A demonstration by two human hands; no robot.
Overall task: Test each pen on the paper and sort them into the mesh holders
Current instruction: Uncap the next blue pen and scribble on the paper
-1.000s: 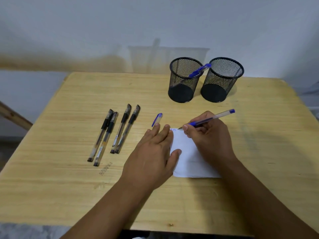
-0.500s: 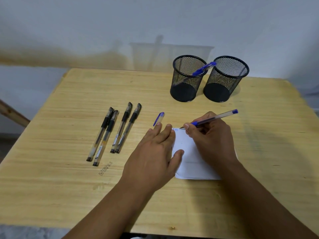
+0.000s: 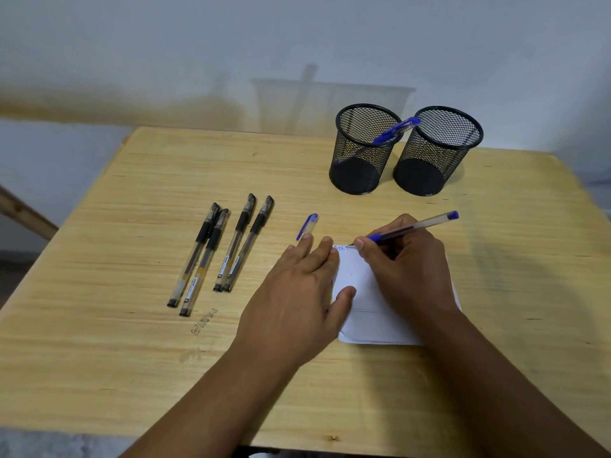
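My right hand [image 3: 408, 266] grips an uncapped blue pen [image 3: 420, 225] in a writing hold, its tip on the top left corner of the white paper [image 3: 367, 312], where blue marks show. My left hand [image 3: 297, 299] lies flat with straight fingers, pressing the paper's left edge. The pen's blue cap [image 3: 307, 226] lies on the table just beyond my left fingertips. Several capped black pens [image 3: 224, 249] lie side by side to the left. Two black mesh holders stand at the back: the left holder [image 3: 363, 150] has a blue pen [image 3: 395, 130] leaning in it, the right holder [image 3: 436, 153] shows no pen.
Everything sits on a light wooden table [image 3: 132, 358] against a pale wall. A wooden beam [image 3: 26, 213] slants at the far left, off the table. Small printed letters mark the tabletop below the black pens.
The pen tip has shifted slightly along the paper's top edge, leaving blue marks. The camera has tilted a little; my left hand stays pressed on the paper.
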